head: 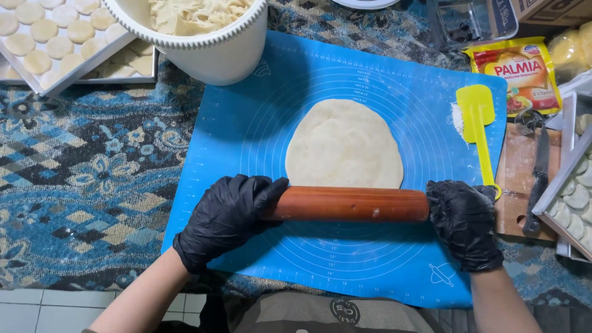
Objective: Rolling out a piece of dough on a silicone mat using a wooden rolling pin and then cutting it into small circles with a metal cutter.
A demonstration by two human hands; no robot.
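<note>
Grip: both hands [228, 216] [464, 221] on rolling pin [348, 204] | dough [343, 145] ahead — spatula [480, 132] beside

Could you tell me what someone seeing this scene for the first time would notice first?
The eye lands on the pale, flattened oval of dough in the middle of a bright blue baking mat. At its near edge lies a reddish-brown wooden rolling pin, with the left hand and right hand, both in black gloves, closed on its ends. A white bowl of dough scraps stands at the mat's far left corner, and a yellow spatula lies along its right edge.
</note>
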